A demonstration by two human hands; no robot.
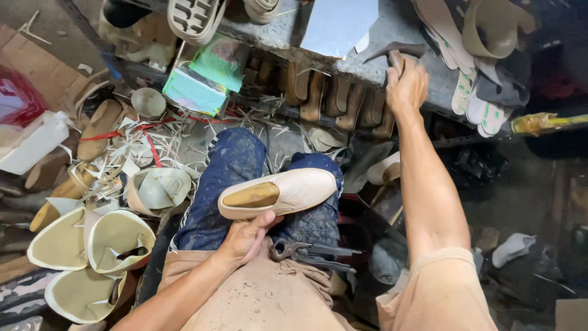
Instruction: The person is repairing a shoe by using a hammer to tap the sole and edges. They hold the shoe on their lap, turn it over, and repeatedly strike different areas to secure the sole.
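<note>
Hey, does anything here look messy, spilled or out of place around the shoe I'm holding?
Yes. Pale offcut strips lie scattered over the floor left of the knees. Pincers rest loose on the lap beside the left hand, which holds the cream shoe. The shoe itself looks undamaged.

Cluttered bench; scraps crowd floor.

Pincers on lap; green box among floor scraps.

Left hand gripping heel end of cream shoe, resting on blue-clad knees. Right hand stretched to workbench, closed on dark-handled tool. Pincers on lap by left hand. Cream uppers piled on floor at left.
</note>
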